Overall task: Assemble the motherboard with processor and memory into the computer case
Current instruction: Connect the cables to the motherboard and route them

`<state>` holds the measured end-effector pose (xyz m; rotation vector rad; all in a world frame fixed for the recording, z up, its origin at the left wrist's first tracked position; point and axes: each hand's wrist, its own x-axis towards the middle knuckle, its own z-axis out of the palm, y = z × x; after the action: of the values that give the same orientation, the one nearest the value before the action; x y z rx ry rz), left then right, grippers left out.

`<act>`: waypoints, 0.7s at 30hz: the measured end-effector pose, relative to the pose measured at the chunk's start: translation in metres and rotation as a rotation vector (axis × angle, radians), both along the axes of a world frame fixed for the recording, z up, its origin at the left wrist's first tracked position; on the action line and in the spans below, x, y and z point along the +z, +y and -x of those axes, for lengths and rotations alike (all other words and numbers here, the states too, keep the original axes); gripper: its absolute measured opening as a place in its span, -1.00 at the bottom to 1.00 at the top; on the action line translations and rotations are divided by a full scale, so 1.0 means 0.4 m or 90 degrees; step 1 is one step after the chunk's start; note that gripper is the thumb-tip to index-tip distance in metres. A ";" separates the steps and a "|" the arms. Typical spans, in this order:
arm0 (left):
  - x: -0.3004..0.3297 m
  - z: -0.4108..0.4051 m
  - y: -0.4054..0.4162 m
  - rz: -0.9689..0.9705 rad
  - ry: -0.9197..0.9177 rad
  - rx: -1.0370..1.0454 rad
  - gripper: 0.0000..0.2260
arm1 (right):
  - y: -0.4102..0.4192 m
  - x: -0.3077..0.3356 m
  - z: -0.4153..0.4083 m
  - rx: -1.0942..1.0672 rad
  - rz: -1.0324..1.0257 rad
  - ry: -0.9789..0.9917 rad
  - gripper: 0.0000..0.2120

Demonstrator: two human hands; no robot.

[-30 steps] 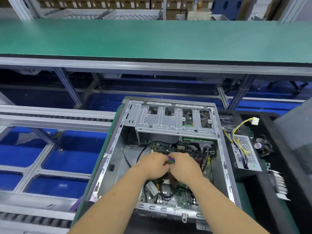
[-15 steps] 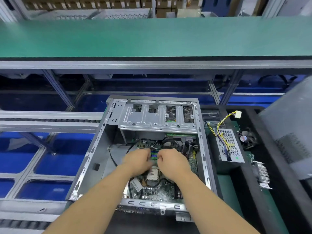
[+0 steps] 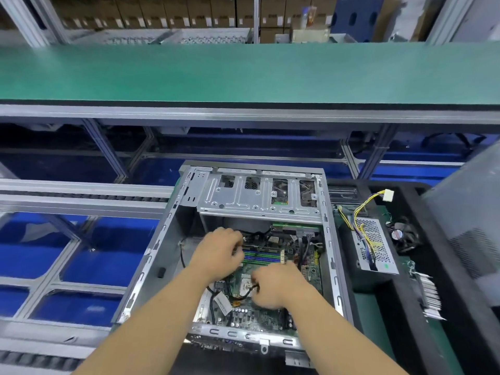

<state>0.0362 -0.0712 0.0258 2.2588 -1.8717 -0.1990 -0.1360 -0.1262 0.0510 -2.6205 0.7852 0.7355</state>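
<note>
Our left hand curls at the left end of the memory slots; whether it holds anything we cannot tell. Our right hand pinches a black cable over the motherboard inside the case. Green benches surround us. Since half a second ago, our hands have parted.
</note>
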 end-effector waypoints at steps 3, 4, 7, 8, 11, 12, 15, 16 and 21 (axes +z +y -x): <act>-0.001 0.031 0.002 -0.099 0.076 -0.106 -0.80 | 0.009 -0.002 -0.002 0.040 0.064 0.011 -0.95; -0.003 0.036 0.005 -0.130 0.114 -0.107 -0.75 | 0.003 0.000 -0.002 0.007 0.088 -0.021 -0.88; 0.000 0.040 0.016 -0.209 0.181 -0.084 -0.48 | -0.022 0.011 -0.002 -0.095 0.076 -0.094 -0.89; 0.003 0.037 0.020 -0.243 0.168 -0.090 -0.43 | -0.025 0.012 -0.001 -0.094 0.064 -0.084 -0.88; 0.006 0.017 0.027 -0.304 0.072 -0.137 -0.42 | -0.023 0.003 0.008 -0.034 0.026 -0.024 -0.67; 0.007 0.009 0.029 -0.310 0.043 -0.148 -0.42 | -0.022 -0.001 0.012 -0.020 0.020 -0.015 -0.62; 0.007 -0.006 0.028 -0.318 -0.033 -0.151 -0.38 | -0.021 -0.003 0.021 0.024 0.035 0.001 -0.57; 0.006 -0.009 0.027 -0.305 -0.068 -0.148 -0.36 | -0.022 -0.003 0.020 0.026 0.056 0.001 -0.59; -0.003 -0.030 0.023 -0.207 -0.185 -0.049 -0.44 | -0.029 -0.003 0.002 -0.002 0.144 -0.021 -0.64</act>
<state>0.0481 -0.0621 0.0246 2.5457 -2.2148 -0.2086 -0.1368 -0.1377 0.0500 -2.8219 0.9101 0.6345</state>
